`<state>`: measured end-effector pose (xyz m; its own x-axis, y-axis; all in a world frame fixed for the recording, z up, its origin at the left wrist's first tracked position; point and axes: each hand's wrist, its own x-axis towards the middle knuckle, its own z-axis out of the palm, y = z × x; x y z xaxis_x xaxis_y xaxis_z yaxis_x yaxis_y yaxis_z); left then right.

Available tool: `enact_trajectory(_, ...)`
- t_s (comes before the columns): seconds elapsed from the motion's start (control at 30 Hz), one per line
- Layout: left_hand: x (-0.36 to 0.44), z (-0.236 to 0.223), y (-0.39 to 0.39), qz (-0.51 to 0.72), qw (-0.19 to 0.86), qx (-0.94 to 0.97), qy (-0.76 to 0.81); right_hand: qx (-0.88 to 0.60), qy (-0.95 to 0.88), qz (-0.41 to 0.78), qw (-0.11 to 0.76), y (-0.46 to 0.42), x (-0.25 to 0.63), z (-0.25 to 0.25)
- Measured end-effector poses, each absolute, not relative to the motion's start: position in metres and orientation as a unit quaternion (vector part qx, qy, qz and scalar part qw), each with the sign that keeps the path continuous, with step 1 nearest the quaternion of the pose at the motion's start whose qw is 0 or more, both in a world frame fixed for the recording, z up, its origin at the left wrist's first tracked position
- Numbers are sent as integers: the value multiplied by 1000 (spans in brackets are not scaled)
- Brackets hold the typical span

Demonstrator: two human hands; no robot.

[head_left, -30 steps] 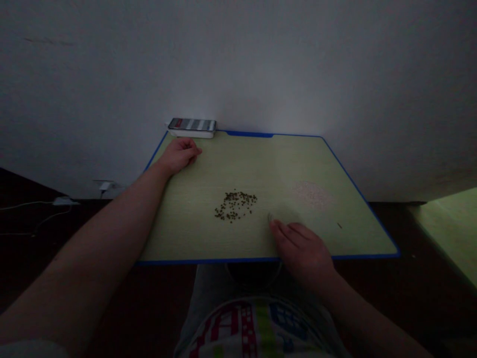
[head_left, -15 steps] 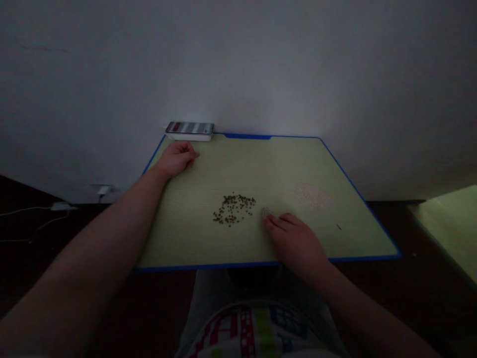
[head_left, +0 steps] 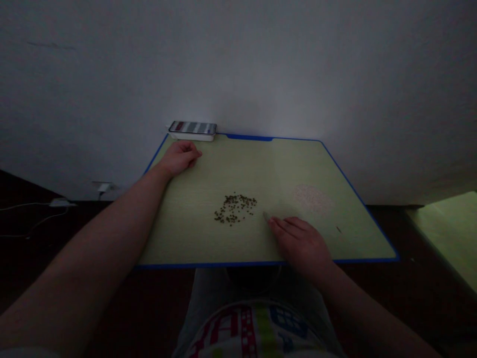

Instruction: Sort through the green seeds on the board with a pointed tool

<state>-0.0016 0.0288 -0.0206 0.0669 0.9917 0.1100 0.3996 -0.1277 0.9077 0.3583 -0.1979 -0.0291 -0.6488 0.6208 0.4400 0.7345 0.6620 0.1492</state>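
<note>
Pale green board (head_left: 238, 264) with a blue edge lies in front of you, and its far side stands against a white wall (head_left: 238, 64). At the far left corner of the board, a phone (head_left: 192, 127) lies on a white box (head_left: 192, 138).

Your left hand (head_left: 180, 156) rests on the far left part of the board, just below the phone. Its fingers are loosely curled, and it grasps nothing that can be seen. Your right hand (head_left: 300, 243) lies on the near right part, with the fingers stretched forward, not clenched.

At those fingertips, on the board, is a small pale piece (head_left: 266, 215). Its long axis points up and to the left, toward a loose patch of small dark seeds (head_left: 234, 209) just beside it. The piece looks slim, but it is too small to tell what it is. You cannot tell if the fingers grip it or only touch it.

Further right lies a faint pinkish patch of fine grains (head_left: 312, 200), and near it one dark speck (head_left: 339, 229).
</note>
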Motion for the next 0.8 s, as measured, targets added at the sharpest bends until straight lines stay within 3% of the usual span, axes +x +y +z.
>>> enact_trajectory(0.8, -2, -21, 29, 413, 364, 637, 539, -326, -928, -108, 144, -199, 328, -22)
